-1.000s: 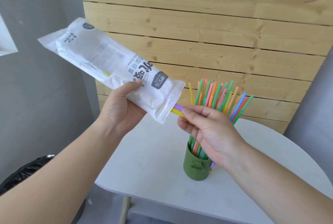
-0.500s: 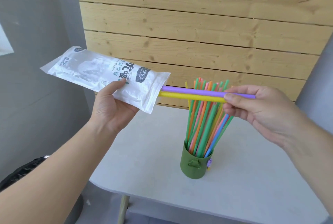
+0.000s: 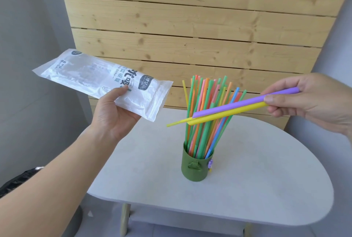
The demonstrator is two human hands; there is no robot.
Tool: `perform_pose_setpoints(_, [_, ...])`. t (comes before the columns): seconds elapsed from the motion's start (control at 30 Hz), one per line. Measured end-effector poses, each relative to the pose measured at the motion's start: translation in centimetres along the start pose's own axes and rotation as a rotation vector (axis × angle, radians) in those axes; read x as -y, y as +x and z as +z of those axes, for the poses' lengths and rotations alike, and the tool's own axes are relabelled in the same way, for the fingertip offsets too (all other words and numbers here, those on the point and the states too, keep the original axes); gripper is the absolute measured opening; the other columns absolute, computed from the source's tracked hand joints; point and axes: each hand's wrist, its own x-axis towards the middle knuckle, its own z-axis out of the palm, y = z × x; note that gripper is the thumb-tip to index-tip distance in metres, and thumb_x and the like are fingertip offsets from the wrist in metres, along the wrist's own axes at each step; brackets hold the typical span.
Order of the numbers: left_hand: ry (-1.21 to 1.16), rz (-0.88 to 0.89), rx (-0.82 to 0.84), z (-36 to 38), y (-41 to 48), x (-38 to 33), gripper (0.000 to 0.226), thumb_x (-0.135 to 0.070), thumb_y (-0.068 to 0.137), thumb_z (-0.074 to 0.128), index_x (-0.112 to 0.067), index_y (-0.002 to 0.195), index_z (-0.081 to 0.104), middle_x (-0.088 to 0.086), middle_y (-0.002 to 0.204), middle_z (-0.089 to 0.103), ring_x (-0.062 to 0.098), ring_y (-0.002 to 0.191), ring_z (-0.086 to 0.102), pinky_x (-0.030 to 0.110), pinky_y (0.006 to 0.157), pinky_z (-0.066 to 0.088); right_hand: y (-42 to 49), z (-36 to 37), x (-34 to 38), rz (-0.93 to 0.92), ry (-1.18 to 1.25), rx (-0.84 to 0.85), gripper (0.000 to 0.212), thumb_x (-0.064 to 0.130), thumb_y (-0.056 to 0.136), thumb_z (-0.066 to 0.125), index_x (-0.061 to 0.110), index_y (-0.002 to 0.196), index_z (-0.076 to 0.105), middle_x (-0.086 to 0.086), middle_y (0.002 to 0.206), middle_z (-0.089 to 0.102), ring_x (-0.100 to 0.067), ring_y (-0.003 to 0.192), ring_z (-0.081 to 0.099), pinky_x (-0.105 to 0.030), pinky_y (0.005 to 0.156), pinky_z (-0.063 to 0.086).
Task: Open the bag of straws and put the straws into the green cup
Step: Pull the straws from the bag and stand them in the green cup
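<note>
My left hand (image 3: 114,116) holds the white plastic straw bag (image 3: 102,84) in the air at the left, its open end pointing right. The bag looks flat and nearly empty. My right hand (image 3: 312,101) pinches a purple straw (image 3: 243,103) and a yellow straw (image 3: 224,114); a thinner yellow straw (image 3: 177,122) juts out below them. They lie almost level, fully clear of the bag, crossing in front of the standing straws. The green cup (image 3: 196,168) stands on the white table (image 3: 257,179), filled with several coloured straws (image 3: 207,114) fanning upward.
A wall of pale wooden planks (image 3: 190,27) rises behind the table. A black bin bag (image 3: 21,177) sits on the floor at the lower left. The table's wooden legs (image 3: 124,219) show beneath its front edge.
My right hand has drawn the purple and yellow straws fully out of the bag and away to the right. The bag in my left hand has tipped lower.
</note>
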Motion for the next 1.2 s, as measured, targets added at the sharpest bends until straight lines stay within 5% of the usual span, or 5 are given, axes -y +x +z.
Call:
perform_pose_setpoints(0.13, [0.019,-0.006,0.012,0.0,0.1,0.5,0.02,-0.004,0.097,0.058,-0.012,0.114,0.066,0.012,0.15,0.062,0.034,0.133,0.066,0.058,0.112,0.049,-0.8,-1.1,0.5,0.026,-0.108,-0.009,0.075,0.06,0.025,0.097,0.017,0.085,0.082,-0.013,0.073,0.077,-0.018,0.063,0.074,-0.02,0.061,0.059])
perform_pose_setpoints(0.27, [0.034,-0.025,0.021,0.1,-0.1,0.9,0.02,-0.004,0.097,0.057,-0.012,0.114,0.065,0.012,0.15,0.063,0.034,0.133,0.066,0.058,0.113,0.049,-1.2,-0.7,1.4,0.023,-0.285,-0.044,0.013,0.014,0.075,0.084,0.026,0.078,0.081,-0.012,0.07,0.077,-0.017,0.056,0.073,-0.018,0.057,0.058])
perform_pose_setpoints(0.67, [0.079,-0.04,0.0,0.5,-0.6,1.5,0.028,-0.003,0.099,0.056,-0.012,0.125,0.063,0.011,0.15,0.064,0.032,0.135,0.065,0.057,0.114,0.049,1.1,4.0,1.1,-0.077,-0.677,0.038,0.007,0.019,0.084,0.079,0.023,0.079,0.076,0.0,0.065,0.075,-0.007,0.057,0.073,-0.044,0.07,0.06])
perform_pose_setpoints(0.8, [0.087,-0.048,-0.01,0.6,-0.9,1.5,0.025,-0.003,0.099,0.056,-0.012,0.122,0.064,0.011,0.149,0.063,0.032,0.134,0.065,0.056,0.112,0.05,2.1,5.4,0.5,-0.122,-0.768,0.039,0.011,0.022,0.086,0.078,0.027,0.079,0.071,-0.001,0.074,0.07,-0.013,0.06,0.069,-0.027,0.045,0.047])
perform_pose_setpoints(1.2, [0.088,-0.045,-0.022,0.7,-1.0,1.0,0.029,-0.003,0.1,0.055,-0.011,0.127,0.062,0.012,0.147,0.065,0.032,0.134,0.066,0.056,0.112,0.051,3.4,7.5,-0.4,-0.185,-0.764,-0.047,0.025,0.029,0.079,0.081,0.026,0.088,0.057,-0.001,0.082,0.058,-0.021,0.06,0.054,-0.029,0.051,0.037])
